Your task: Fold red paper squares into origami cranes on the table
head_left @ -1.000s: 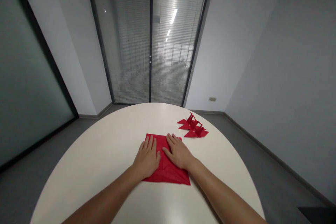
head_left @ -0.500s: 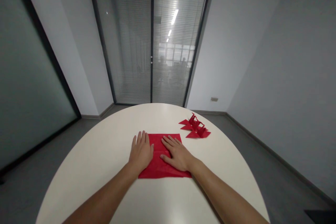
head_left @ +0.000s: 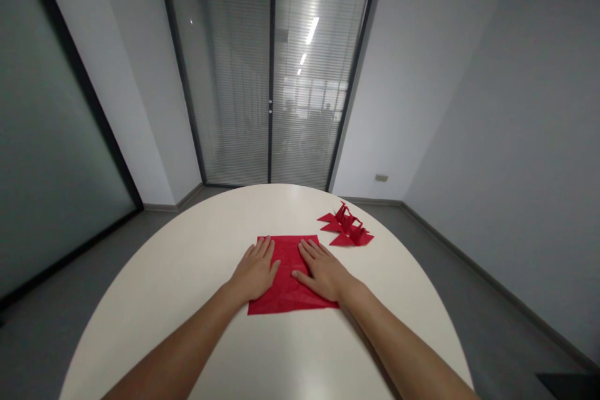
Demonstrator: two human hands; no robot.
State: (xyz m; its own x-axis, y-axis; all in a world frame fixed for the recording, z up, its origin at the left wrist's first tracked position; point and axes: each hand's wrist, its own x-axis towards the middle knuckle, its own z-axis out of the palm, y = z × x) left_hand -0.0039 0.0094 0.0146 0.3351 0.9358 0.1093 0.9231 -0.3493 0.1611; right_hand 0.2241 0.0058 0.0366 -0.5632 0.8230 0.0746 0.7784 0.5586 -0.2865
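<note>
A red sheet of paper (head_left: pixel 287 290) lies flat on the white round table (head_left: pixel 187 275), with faint creases across it. My left hand (head_left: pixel 255 270) rests palm down over its left side, fingers stretched toward the far edge. On the right side of the sheet lies my right hand (head_left: pixel 325 272), also flat, its thumb pointing inward and its fingers angled to the upper left. Both hands hide parts of the paper's side edges. Neither hand grips anything.
Several folded red paper cranes (head_left: pixel 347 226) stand close together at the table's far right. Beyond the table are a glass door with blinds (head_left: pixel 269 75) and pale walls. A dark object (head_left: pixel 565 385) shows at the lower right corner.
My left hand has shifted slightly right, further onto the sheet. My right hand has slid a little to the right. The paper sits slightly higher in view and its far left corner now shows.
</note>
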